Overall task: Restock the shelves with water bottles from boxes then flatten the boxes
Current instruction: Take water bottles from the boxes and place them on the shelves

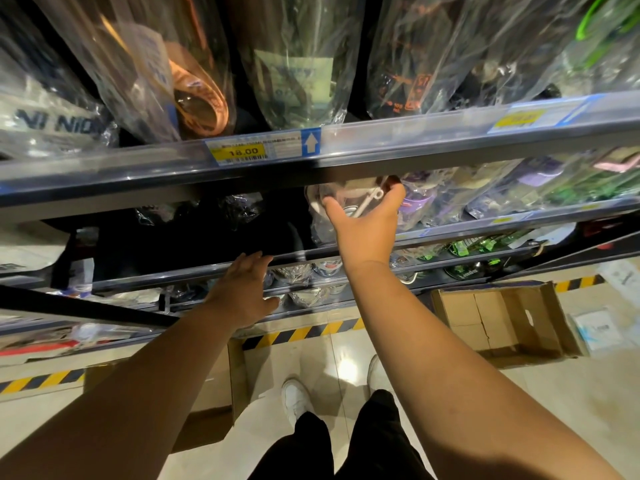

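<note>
The left hand [242, 289] lies flat, fingers straight and holding nothing, at a lower shelf edge [173, 274]. The right hand [363, 225] curls round a water bottle [346, 196] on the shelf above; it is clear and plastic-wrapped, seemingly with a white loop. An open box [498, 317] sits on the floor.

The person wore black trousers [375, 445] and white, round-toed shoes: a left shoe [294, 398] and a right shoe [375, 372]. Both forearms were bare, unsleeved down to the left hand [242, 289] and the right hand [367, 233].
</note>
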